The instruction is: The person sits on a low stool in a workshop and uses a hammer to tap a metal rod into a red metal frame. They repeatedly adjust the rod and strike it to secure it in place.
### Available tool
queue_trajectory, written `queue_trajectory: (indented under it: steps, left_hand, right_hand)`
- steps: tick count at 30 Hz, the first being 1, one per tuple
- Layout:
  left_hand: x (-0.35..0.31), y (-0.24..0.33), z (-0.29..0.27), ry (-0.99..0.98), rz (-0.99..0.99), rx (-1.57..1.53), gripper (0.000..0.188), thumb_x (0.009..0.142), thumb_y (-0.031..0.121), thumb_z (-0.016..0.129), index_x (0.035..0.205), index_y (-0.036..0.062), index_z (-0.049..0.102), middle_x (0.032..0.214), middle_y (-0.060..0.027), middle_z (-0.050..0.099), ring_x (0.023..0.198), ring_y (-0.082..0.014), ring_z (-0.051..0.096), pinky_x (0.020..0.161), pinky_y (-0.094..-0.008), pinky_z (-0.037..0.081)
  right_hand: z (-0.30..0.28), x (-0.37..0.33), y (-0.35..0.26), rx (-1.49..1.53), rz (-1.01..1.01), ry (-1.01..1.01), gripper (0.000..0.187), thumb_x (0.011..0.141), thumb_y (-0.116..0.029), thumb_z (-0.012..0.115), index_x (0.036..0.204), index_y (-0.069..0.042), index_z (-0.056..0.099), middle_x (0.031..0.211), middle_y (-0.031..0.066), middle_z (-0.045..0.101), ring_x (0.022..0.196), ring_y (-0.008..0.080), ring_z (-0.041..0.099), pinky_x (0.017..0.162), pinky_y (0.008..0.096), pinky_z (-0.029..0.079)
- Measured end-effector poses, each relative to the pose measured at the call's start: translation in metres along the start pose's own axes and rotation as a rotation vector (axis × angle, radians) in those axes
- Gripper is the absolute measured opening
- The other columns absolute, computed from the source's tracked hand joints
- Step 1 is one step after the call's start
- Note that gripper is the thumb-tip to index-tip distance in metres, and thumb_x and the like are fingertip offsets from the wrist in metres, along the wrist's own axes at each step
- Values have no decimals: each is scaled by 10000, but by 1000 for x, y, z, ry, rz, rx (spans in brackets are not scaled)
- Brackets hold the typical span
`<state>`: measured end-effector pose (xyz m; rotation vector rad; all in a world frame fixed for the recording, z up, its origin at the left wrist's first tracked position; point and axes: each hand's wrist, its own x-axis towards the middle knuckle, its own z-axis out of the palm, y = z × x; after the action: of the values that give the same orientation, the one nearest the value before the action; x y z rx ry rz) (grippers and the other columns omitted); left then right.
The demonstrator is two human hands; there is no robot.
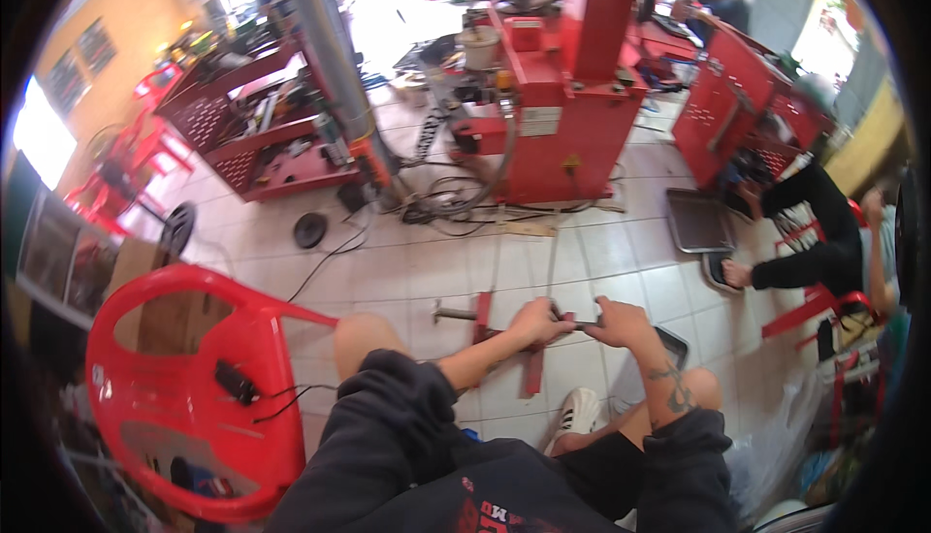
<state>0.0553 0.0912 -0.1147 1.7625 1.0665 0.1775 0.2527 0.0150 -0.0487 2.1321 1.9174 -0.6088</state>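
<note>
My left hand (pixel 535 323) is closed at one end of a short dark metal rod (pixel 587 325), low in front of my knees. On its other end my right hand (pixel 621 323) is closed too, the thumb side toward the left hand. The rod's ends are hidden by my fingers. Beneath and beside my left hand is a red metal stand (pixel 532 378), and its other red upright (pixel 483 308) shows just left of it. From that upright a grey metal bar with a wider end (pixel 454 314) sticks out leftward. Hand and forearm cover the stand's middle.
A red plastic chair (pixel 194 286) stands at my left with a black corded device on it. Ahead are a red machine base (pixel 567 135), loose cables (pixel 456 205) and a red tool cart (pixel 281 160). A black tray (pixel 700 222) lies right, near a seated person (pixel 815 232).
</note>
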Motion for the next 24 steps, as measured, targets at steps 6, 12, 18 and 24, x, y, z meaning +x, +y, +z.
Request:
queue_trajectory:
  steps: [6, 12, 18, 24]
  left_hand:
    - [-5, 2, -6, -43, -58, -25, 529, 736, 431, 836, 1003, -9, 713, 970, -188, 733, 916, -289, 717, 809, -376, 561]
    - [3, -2, 1, -38, -58, 2, 506, 732, 434, 832, 988, 11, 726, 951, -164, 741, 899, -303, 720, 807, -375, 565]
    - [1, 8, -1, -52, -28, 45, 496, 728, 425, 824, 957, -7, 737, 905, -164, 749, 847, -284, 732, 790, -369, 567]
    - [0, 4, 2, 28, -21, -36, 494, 709, 399, 861, 938, -11, 708, 885, -158, 740, 837, -266, 726, 767, -363, 559]
  right_hand:
    - [9, 12, -11, -99, -30, -146, 416, 864, -442, 691, 1123, -117, 696, 1106, 120, 683, 1072, 307, 646, 885, 431, 535]
    - [18, 12, 0, -106, -153, 35, 317, 826, -372, 745, 979, -94, 731, 1043, 113, 662, 1033, 304, 640, 849, 428, 551]
    - [4, 6, -2, -126, -163, 77, 329, 796, -353, 768, 924, -58, 699, 1039, 119, 654, 1023, 305, 639, 842, 423, 553]
    - [15, 15, -4, 1, -211, 15, 253, 816, -277, 724, 936, -56, 694, 982, 144, 692, 952, 316, 675, 837, 438, 547]
